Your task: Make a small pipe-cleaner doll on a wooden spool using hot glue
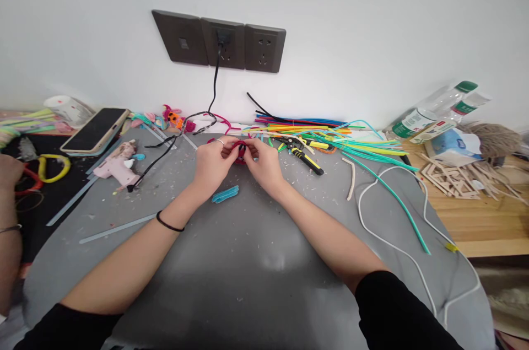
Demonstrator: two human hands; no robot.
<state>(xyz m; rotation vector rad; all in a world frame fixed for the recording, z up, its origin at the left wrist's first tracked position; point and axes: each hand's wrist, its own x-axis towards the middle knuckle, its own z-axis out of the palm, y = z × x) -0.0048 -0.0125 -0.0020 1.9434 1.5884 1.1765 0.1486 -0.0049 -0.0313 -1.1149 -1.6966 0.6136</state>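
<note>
Both my hands meet near the back middle of the grey mat (231,273). My left hand (212,165), with a ring on a finger, pinches the left side of a small dark red pipe-cleaner piece (240,158). Pressed against its right side are the closed fingertips of my right hand (266,165). A dark spot shows in the middle of the piece; my fingers hide most of it. Just below my hands lies a folded turquoise strip (225,194). To the right of my right hand rest black-and-yellow pliers (303,154).
Bundled colourful pipe cleaners (314,129) lie along the wall. A pink glue gun (118,165), a phone (97,129) and glue sticks (118,229) are at left, near another person's arm (8,240). A white cable (388,237) loops at right, below plastic bottles (425,116).
</note>
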